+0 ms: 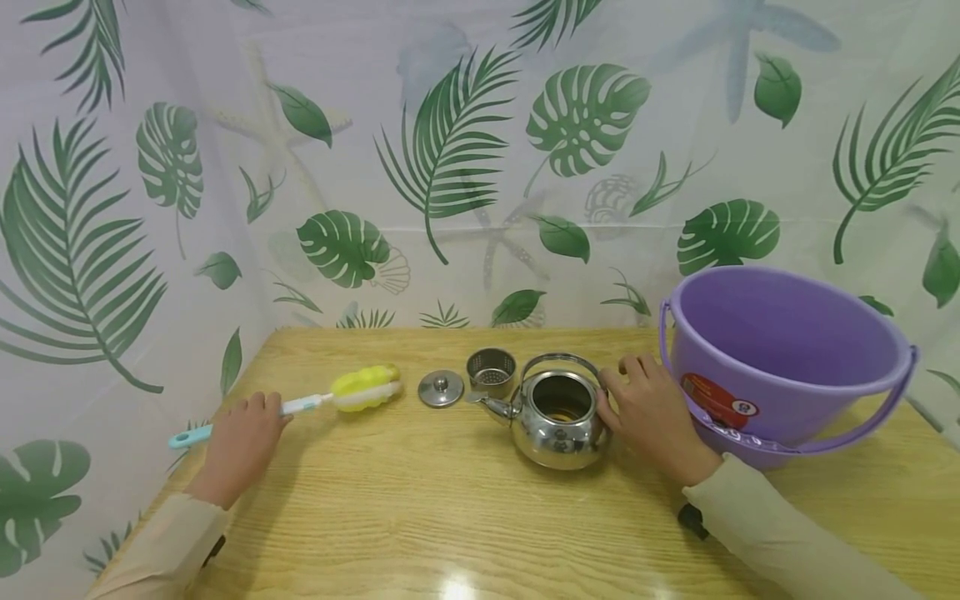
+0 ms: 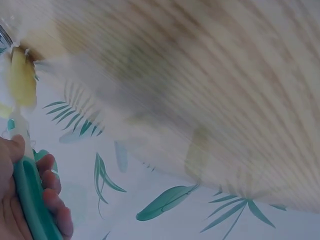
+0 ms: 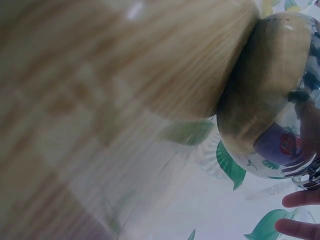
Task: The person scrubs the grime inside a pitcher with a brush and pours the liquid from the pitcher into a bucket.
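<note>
My left hand [image 1: 244, 444] grips the teal and white handle [image 2: 31, 192] of a bottle brush [image 1: 365, 388], its yellow and white sponge head pointing right. In the left wrist view the thumb and curled fingers wrap the handle. A shiny steel teapot [image 1: 561, 429] stands lidless on the table, spout to the left and hoop handle tipped back. At its right side is my right hand [image 1: 654, 414], thumb and fingertips at the handle's base. The right wrist view shows two straight fingers [image 3: 300, 229] beside the teapot [image 3: 270, 90]; the rest is cut off.
A steel lid [image 1: 441, 389] and a perforated strainer [image 1: 491, 370] sit left of the teapot. On the right, a large purple bucket [image 1: 780, 408] stands close to my right hand. The wooden table [image 1: 390, 517] meets a leaf-patterned curtain [image 1: 465, 275] at the back and left.
</note>
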`<state>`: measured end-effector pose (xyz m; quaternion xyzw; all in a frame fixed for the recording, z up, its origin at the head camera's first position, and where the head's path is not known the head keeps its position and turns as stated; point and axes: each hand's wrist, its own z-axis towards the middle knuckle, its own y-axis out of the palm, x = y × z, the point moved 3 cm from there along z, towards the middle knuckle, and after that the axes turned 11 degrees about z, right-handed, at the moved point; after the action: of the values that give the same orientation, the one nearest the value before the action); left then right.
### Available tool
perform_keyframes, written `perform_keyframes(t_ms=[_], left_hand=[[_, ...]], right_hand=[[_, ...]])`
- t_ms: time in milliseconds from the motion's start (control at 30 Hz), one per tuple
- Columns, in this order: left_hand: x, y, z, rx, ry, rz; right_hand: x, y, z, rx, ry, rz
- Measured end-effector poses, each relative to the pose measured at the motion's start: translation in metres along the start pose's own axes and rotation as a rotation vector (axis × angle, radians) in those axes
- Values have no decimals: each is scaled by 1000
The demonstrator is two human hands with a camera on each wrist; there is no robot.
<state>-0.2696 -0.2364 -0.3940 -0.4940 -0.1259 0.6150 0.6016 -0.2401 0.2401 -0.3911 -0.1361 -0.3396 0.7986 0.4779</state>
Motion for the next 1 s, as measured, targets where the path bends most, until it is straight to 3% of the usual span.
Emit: perform_keyframes(t_ms=[600,833,1000], left_hand=[[0,-4,10,-48,-65,41],[-1,-1,12,7,-75,52],[0,-3,12,-2,-70,62]], right_hand=[[0,0,0,8,14,3],[0,0,0,9,9,2],[0,1,0,17,3,5]])
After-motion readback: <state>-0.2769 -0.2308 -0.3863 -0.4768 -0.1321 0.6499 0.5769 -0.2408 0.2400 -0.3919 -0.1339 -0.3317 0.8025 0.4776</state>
